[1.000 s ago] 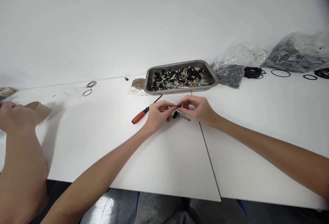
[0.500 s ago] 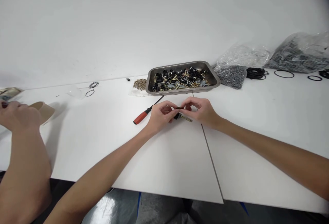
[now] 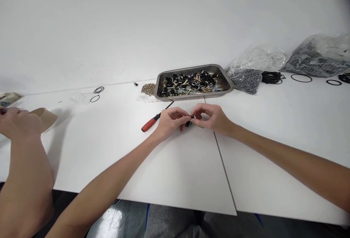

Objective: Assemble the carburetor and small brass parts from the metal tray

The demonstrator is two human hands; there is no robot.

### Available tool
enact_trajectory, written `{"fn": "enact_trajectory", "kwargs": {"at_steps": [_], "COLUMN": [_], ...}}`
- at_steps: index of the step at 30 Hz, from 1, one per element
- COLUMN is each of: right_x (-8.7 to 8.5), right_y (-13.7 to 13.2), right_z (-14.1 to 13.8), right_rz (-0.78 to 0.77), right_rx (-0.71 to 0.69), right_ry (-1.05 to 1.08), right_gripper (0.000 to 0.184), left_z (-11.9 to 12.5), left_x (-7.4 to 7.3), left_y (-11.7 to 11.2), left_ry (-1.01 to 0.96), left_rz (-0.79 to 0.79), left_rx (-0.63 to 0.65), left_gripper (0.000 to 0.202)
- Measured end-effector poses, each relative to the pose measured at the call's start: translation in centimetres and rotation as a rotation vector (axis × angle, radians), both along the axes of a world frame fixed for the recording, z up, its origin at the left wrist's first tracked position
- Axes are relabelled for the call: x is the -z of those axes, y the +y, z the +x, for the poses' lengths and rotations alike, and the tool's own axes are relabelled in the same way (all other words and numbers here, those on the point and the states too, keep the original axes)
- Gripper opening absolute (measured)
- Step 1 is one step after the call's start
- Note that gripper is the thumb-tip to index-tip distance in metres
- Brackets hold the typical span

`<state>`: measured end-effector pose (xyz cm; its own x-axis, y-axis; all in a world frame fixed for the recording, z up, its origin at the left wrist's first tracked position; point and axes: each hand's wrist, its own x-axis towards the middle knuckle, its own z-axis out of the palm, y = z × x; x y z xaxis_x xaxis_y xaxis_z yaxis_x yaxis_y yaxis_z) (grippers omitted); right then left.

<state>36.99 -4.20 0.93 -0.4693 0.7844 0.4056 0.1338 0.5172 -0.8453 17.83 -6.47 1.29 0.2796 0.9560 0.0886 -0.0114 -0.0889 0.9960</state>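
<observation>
Just in front of the metal tray, my left hand (image 3: 172,122) and my right hand (image 3: 212,117) meet with fingertips pinched together. Between them is a small black part (image 3: 188,124) with a brass-coloured strip sticking out to the right, partly hidden by my fingers. Both hands are closed on it; its exact kind is too small to make out. A screwdriver (image 3: 150,124) with a red and black handle lies just left of my left hand, its tip pointing towards the tray.
The metal tray (image 3: 194,97) holds many black, brass and silver parts. Small brass pieces (image 3: 148,89) lie left of it. Bags of grey parts (image 3: 246,80) and black rings (image 3: 301,78) are at the right. Another person's hand (image 3: 23,123) is beside a tan roll (image 3: 47,117) at far left.
My hands stay in nearly the same place; my right fingers have shifted slightly around the small part. Its brass strip shows less now.
</observation>
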Motion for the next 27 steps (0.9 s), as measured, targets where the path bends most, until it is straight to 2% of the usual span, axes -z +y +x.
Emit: {"fn": "enact_trajectory", "kwargs": {"at_steps": [5,13,23,27], "right_x": [-0.2,0.5,0.9,0.9], "right_y": [0.1,0.5,0.7,0.7], "right_z": [0.3,-0.1,-0.1,-0.1], "right_rz": [0.015,0.025,0.001,0.011], "right_rx": [-0.042,-0.008,-0.009,-0.018], "right_ry": [-0.034,-0.05,-0.047,-0.034], "right_gripper": [0.013,0.012,0.016,0.015], "left_z": [-0.2,-0.2,0.0,0.1], "left_x": [0.5,1.0,0.5,0.5], "left_y": [0.3,0.6,0.5,0.5], "left_ry": [-0.055,-0.146,-0.142,-0.084], "left_rz": [0.011,0.0,-0.002,0.02], "left_rx": [-0.001,-0.008,-0.03,-0.039], "left_gripper": [0.023,0.023,0.023,0.023]}}
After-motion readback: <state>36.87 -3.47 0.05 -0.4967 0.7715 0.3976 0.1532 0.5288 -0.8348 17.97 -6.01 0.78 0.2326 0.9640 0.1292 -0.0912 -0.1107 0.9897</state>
